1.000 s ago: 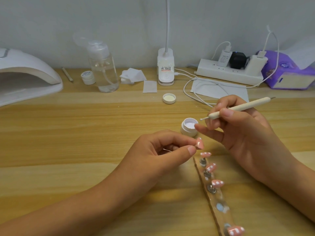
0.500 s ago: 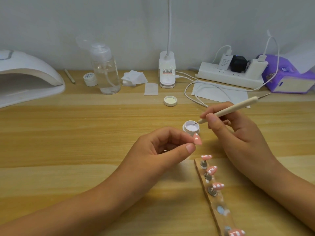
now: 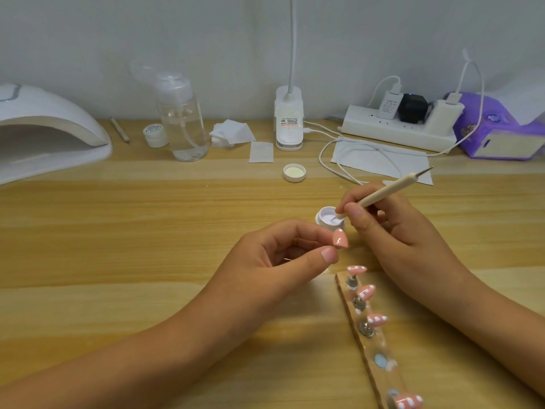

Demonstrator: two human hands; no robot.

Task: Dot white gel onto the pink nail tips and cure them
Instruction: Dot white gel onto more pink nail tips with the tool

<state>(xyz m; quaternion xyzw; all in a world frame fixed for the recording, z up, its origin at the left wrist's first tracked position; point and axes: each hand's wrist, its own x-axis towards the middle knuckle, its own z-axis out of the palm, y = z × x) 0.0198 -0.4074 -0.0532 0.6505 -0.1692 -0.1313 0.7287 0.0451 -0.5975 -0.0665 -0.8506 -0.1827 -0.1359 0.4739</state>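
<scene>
One nail tip [image 3: 340, 238] (pink) pinched between left fingers [image 3: 326, 256].

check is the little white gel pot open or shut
Open: the small round white gel pot has no lid, white gel shows inside, and the beige dotting tool dips into it.

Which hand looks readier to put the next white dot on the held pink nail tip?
The right hand: it grips the dotting tool, tip dipped in the gel pot beside the nail tip. The left hand is busy holding it.
</scene>
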